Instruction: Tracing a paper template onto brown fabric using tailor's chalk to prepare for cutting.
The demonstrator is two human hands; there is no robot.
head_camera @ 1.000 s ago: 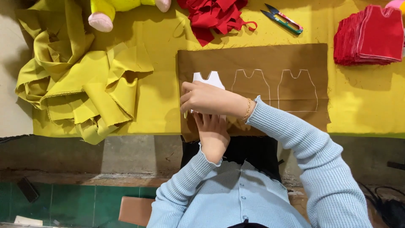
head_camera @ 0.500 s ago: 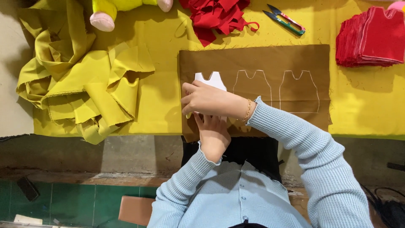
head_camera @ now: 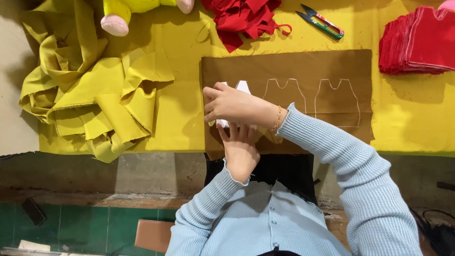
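Little has moved since the earlier frames: both hands stay on the white template (head_camera: 242,87), which lies in the same place on the brown cloth (head_camera: 303,66), at its left end. The view has shifted only slightly.

The right hand (head_camera: 232,105) lies across the template with fingers curled toward the cloth's left edge; whether it grips a marker cannot be told, since nothing shows between the fingers. The left hand (head_camera: 239,144) lies flat below it, fingers spread and pressing on the template's lower part at the near edge of the cloth.

Most of the template is hidden under the two hands; only its two top tabs and a sliver at the left show. Two chalk outlines (head_camera: 313,102) of the same shape are drawn on the cloth to the right of the template.

Beyond the cloth's far edge lie red scraps (head_camera: 244,19) and snips (head_camera: 322,21). A red stack (head_camera: 419,42) sits past the cloth's far right corner, cut off by the frame. Crumpled yellow fabric (head_camera: 90,90) is heaped well left of the cloth, on the yellow-covered counter (head_camera: 417,118). A plush toy (head_camera: 128,12) beyond the heap is cut off at the top edge.
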